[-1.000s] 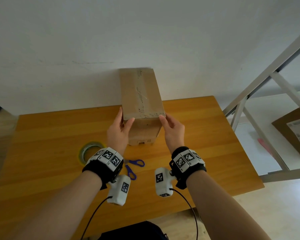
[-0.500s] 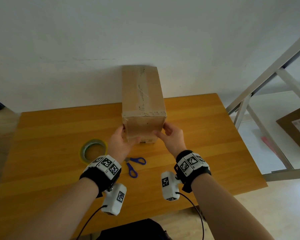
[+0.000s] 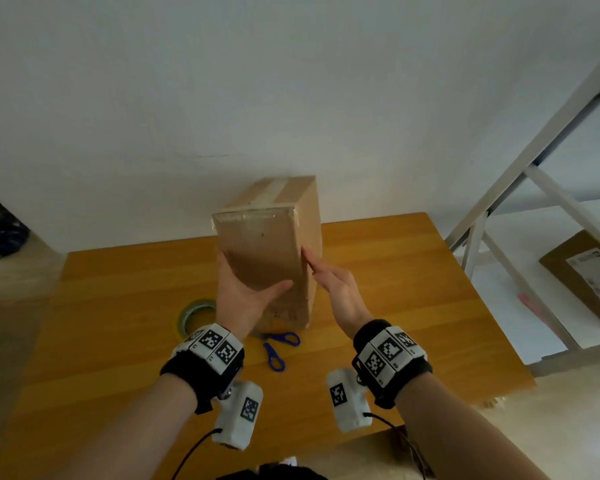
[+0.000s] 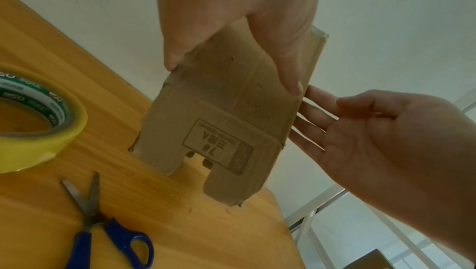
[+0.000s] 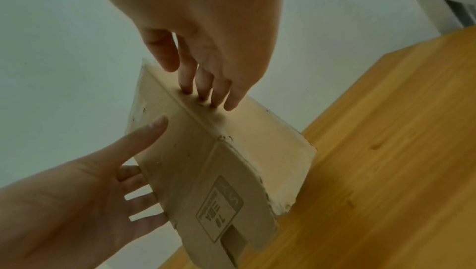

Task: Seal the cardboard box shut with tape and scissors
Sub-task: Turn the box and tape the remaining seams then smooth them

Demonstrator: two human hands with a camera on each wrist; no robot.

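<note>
Head view looks forward and down from above the wooden table, facing the white wall behind it. Left wrist view sits low, near the table, just beside the cardboard box, looking up along the left hand. Right wrist view, also close, looks along the right hand. All three views share the box.

Box flap stamp: on the cardboard box, a framed print is seen upside down; "7#" and "KS" can be made out, the smaller characters cannot be read.
Tape roll core: on the tape roll, green-and-white lettering is seen, blurred and unreadable.
Wrist bands: square black-and-white coded markers are carried.
</note>
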